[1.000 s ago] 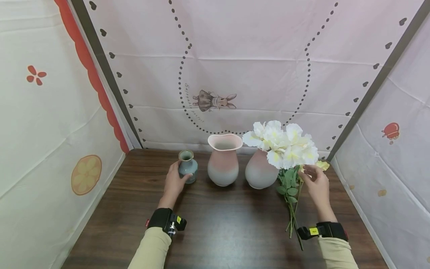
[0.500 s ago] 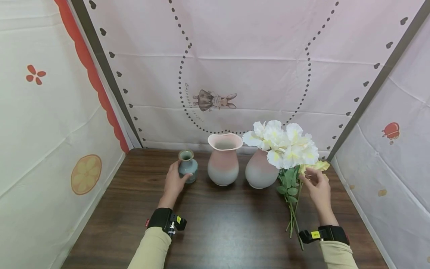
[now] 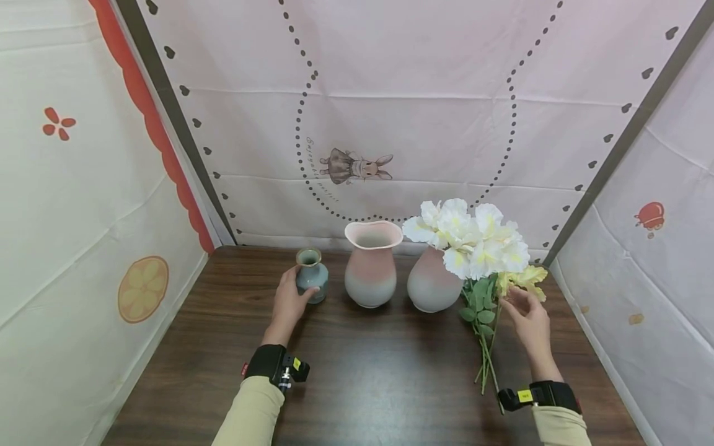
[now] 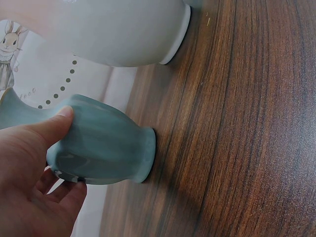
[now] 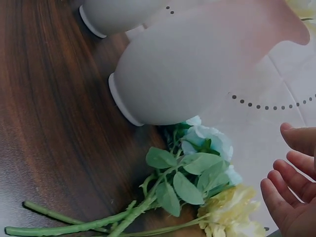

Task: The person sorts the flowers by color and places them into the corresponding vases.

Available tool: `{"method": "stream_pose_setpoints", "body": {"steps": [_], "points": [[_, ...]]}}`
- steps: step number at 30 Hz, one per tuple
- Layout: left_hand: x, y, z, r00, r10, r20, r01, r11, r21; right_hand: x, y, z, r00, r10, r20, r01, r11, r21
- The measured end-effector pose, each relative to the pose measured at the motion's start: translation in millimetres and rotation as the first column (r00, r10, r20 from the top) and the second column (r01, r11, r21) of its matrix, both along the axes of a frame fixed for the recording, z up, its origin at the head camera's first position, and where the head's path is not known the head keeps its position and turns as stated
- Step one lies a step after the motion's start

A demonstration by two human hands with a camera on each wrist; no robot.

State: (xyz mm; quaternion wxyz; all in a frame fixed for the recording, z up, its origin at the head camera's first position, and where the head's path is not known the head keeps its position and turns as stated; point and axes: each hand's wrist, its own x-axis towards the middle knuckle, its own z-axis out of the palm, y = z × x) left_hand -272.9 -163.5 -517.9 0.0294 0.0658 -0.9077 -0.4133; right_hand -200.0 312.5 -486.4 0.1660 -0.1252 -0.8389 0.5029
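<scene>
My left hand (image 3: 288, 301) grips a small blue-green vase (image 4: 106, 140), thumb on its near side and fingers round the other; the vase stands upright on the table. My right hand (image 5: 294, 180) has relaxed, slightly bent fingers with nothing between them. It is beside a yellow flower (image 3: 524, 282), its fingertips overlapping the bloom in the head view. The yellow flower lies on the table with a pale blue flower (image 5: 210, 140), their green stems (image 3: 485, 353) pointing toward me. White flowers (image 3: 474, 238) stand in the right pink-and-grey vase (image 3: 432, 285) and hide its mouth.
A second pink-and-grey vase (image 3: 370, 272) with a wavy rim stands between the small vase and the one with flowers. Printed cloth walls (image 3: 413, 136) enclose the dark wooden table (image 3: 379, 378) at the back and sides.
My right hand has drawn slightly back toward me and to the right, showing more of the yellow flower. My left hand and the small vase have stayed in place.
</scene>
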Motion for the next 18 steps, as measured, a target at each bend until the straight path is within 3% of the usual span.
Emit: {"method": "stream_pose_setpoints", "body": {"steps": [18], "points": [[-2.4,-0.3,-2.5,1.000,0.000,0.005,0.000,1.000,-0.009,7.1,-2.2,-22.8,0.998,-0.004,0.057,0.005,1.000,-0.010]]}}
